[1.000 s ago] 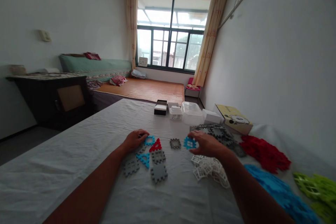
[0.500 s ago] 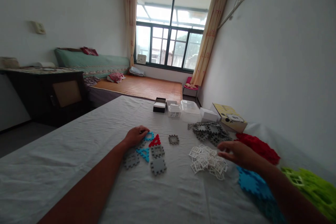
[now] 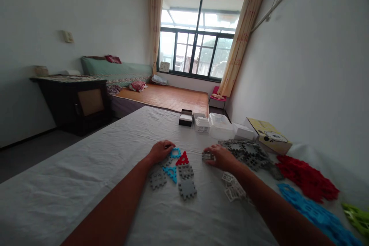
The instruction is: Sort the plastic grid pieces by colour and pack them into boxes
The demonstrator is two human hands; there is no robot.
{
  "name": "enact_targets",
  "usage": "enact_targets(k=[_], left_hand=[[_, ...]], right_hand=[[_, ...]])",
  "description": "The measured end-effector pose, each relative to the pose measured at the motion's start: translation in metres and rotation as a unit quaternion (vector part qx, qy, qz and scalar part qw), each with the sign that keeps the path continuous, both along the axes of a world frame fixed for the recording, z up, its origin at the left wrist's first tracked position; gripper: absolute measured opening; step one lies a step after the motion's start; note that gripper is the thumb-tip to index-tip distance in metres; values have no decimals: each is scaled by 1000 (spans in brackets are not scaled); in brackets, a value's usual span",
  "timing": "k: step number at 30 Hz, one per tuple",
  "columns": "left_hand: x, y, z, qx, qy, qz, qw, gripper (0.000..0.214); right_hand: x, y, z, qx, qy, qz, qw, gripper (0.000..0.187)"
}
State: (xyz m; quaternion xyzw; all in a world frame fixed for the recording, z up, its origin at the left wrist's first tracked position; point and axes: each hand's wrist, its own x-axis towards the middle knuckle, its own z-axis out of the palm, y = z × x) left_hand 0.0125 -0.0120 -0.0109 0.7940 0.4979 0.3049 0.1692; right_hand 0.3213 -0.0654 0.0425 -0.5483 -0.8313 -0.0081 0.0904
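My left hand (image 3: 160, 150) rests with curled fingers on a cluster of interlocking plastic tiles: a blue ring tile (image 3: 175, 152), a red triangle (image 3: 182, 159), a blue triangle (image 3: 171, 173) and several grey squares (image 3: 186, 189). My right hand (image 3: 220, 157) lies over a loose grey square tile (image 3: 206, 156), fingertips closed on its edge. Just below that wrist sits a heap of white tiles (image 3: 234, 188). All of this lies on a table under a white cloth (image 3: 86, 184).
Piles of tiles lie along the right: grey (image 3: 248, 152), red (image 3: 307, 178), blue (image 3: 314, 213), green (image 3: 357, 217). Small boxes (image 3: 201, 122) and a yellow carton (image 3: 269, 136) stand at the far edge. A dark cabinet (image 3: 77, 103) and a bed (image 3: 161, 98) are beyond.
My right hand came back from the blue pile on the right to the loose grey tile beside the cluster. The blue square tile it held a second ago is gone. My left hand stayed put.
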Motion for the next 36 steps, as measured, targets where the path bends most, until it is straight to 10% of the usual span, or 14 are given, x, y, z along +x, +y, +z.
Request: enact_targets(k=[6, 14, 27, 32, 36], left_hand=[[3, -4, 6, -5, -10, 25, 1000, 27], [4, -3, 3, -68, -137, -4, 988, 35], [2, 4, 3, -48, -173, 2, 984, 35], [0, 4, 4, -54, -144, 5, 988, 40], [-2, 5, 2, -24, -80, 2, 996, 39]], right_hand=[[65, 28, 25, 63, -70, -198, 976, 37], [-71, 3, 0, -24, 63, 133, 989, 30], [-123, -2, -1, 34, 57, 107, 992, 41], [-80, -40, 19, 49, 84, 81, 992, 20], [26, -75, 32, 24, 160, -74, 984, 25]])
